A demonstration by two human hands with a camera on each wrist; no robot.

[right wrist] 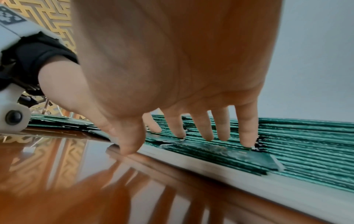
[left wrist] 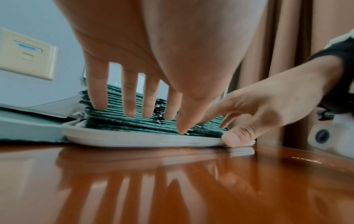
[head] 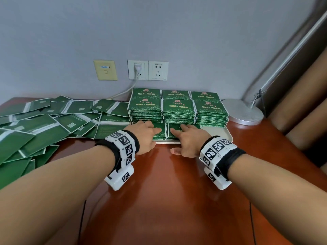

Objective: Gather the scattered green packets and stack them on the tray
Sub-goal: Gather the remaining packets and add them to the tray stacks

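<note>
Both forearms reach forward over the polished reddish-brown wooden surface (head: 177, 183). My left hand (head: 143, 137) lies flat, fingers straight and spread, on a low front stack of green foil packets (head: 160, 132) at the near edge of the shallow white rectangular plastic tray (head: 228, 137). My right hand (head: 189, 138) lies the same way on the neighbouring low front stack (head: 174, 129), fingers extended, gripping nothing; its thumb rests at the tray's near rim, as the left wrist view shows. Neither hand holds a packet.

Step in hand, as I judge it: pressing down and squaring the two newest front stacks so they sit level and inside the rim.

Tray contents: six tall stacks of green printed packets (head: 178, 106) in two rows of three at the back, faces up, edges fairly even. In front of them sit the two much lower stacks under my hands. The front right corner of the tray is bare.

Outstanding: a large loose heap of scattered green packets (head: 44, 121) lies on the surface left of the tray, mostly back-side up and overlapping, reaching up to the tray's left edge. The task is well advanced but far from done.

Next move, in my judgement: lift the left hand, take a batch from the heap, turn it face up, align it, and add it to a front stack. Slippery foil may slide, so stacks need steadying.
</note>
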